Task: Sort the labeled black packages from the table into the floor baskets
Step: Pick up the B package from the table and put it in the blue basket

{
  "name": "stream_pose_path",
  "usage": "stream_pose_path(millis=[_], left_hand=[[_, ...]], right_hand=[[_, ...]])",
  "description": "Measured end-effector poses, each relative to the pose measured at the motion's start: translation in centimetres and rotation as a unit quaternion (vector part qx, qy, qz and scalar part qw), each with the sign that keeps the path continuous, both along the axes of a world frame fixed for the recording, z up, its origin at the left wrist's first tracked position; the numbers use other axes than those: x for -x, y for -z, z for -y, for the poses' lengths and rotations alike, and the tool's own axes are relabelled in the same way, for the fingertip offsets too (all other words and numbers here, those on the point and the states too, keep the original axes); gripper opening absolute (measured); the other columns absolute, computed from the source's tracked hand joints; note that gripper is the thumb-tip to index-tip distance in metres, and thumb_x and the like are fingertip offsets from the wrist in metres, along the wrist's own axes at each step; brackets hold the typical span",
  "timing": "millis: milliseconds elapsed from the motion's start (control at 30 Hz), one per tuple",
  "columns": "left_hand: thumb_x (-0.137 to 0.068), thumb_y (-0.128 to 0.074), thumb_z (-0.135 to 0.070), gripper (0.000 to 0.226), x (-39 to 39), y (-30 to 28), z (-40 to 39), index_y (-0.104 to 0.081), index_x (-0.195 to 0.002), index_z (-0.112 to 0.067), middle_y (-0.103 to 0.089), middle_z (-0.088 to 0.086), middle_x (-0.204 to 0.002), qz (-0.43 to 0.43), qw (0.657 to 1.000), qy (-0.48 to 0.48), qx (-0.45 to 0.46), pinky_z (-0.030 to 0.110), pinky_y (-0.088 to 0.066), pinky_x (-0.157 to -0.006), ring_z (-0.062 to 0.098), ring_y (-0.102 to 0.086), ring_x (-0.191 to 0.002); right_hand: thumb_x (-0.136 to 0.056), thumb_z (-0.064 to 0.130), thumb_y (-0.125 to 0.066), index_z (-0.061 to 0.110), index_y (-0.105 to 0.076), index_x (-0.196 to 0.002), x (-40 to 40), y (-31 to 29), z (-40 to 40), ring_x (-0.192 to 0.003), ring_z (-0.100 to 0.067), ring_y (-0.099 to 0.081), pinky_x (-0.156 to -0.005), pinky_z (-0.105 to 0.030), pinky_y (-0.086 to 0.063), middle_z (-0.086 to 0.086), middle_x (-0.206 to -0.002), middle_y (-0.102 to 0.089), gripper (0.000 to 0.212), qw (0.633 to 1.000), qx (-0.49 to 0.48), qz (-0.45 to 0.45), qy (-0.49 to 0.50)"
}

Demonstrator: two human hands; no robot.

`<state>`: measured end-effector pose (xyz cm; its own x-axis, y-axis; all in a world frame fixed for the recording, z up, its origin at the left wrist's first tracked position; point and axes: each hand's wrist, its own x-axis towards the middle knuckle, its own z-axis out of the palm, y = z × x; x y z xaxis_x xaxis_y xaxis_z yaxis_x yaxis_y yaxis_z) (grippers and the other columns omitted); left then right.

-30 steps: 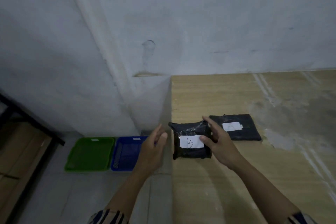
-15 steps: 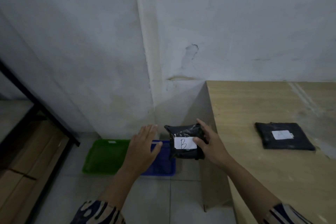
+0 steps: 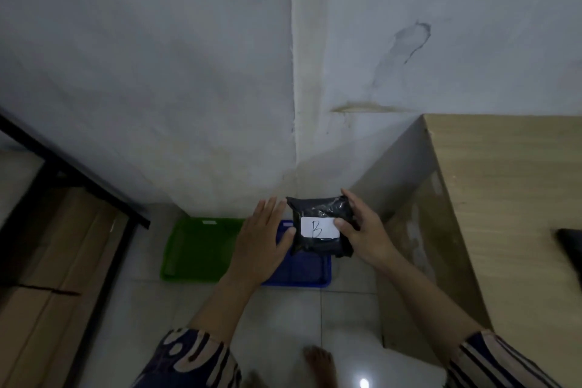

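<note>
My right hand (image 3: pixel 367 231) grips a black package (image 3: pixel 318 213) with a white label marked "B", held in the air over the blue basket (image 3: pixel 302 271) on the floor. My left hand (image 3: pixel 261 239) is flat and spread, its thumb tip touching the package's left edge. A green basket (image 3: pixel 196 249) sits on the floor just left of the blue one. At the far right edge, a corner of a second black package (image 3: pixel 571 244) lies on the wooden table (image 3: pixel 504 198).
A white wall and its corner stand behind the baskets. A black metal frame (image 3: pixel 78 179) with cardboard boxes (image 3: pixel 41 293) fills the left side. My bare foot (image 3: pixel 319 362) rests on the tiled floor below.
The view has swung left and down from the table to the floor. My right hand carried the "B" package off the table to above the blue basket; my left hand closed in on it.
</note>
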<state>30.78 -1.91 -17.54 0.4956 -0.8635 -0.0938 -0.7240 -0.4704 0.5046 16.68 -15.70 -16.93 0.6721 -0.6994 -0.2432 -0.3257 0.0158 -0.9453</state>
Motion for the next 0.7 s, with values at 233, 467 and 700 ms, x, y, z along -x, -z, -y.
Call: stream_pose_path(millis=[233,467,700], left_hand=[[-0.094,-0.037,-0.039,0.057,-7.4,7.9,0.7,-0.010,-0.142,-0.024,-0.010,-0.001,-0.155,-0.043,0.998,0.036,-0.017,0.031,-0.008,-0.113,0.014,-0.002,-0.142],[-0.093,-0.036,-0.040,0.056,-13.2,23.1,-0.4,-0.011,-0.142,-0.025,-0.011,-0.003,-0.155,-0.069,0.996,0.053,-0.027,0.030,-0.009,-0.114,0.012,-0.004,-0.142],[-0.093,-0.030,-0.045,0.057,-17.8,41.7,-0.2,-0.005,-0.141,-0.028,-0.004,-0.006,-0.155,-0.056,0.997,0.046,-0.041,0.026,-0.002,-0.110,0.008,0.003,-0.140]], right_hand=[[-0.084,0.000,-0.055,0.017,-0.034,-0.134,-6.3,7.9,-0.8,-0.112,-0.023,-0.052,-0.098,-0.037,-0.044,-0.007,-0.127,-0.052,0.057,0.998,-0.020,-0.029,0.050],[-0.085,0.003,-0.055,0.019,-0.033,-0.135,-12.0,22.8,-2.5,-0.100,-0.016,-0.055,-0.076,-0.006,-0.046,-0.001,-0.118,-0.053,0.057,0.996,-0.016,-0.059,0.067],[-0.086,0.004,-0.053,0.024,-0.030,-0.136,-16.3,41.6,-1.9,-0.104,-0.018,-0.051,-0.062,-0.003,-0.048,-0.003,-0.122,-0.048,0.059,0.994,-0.038,-0.073,0.067]])
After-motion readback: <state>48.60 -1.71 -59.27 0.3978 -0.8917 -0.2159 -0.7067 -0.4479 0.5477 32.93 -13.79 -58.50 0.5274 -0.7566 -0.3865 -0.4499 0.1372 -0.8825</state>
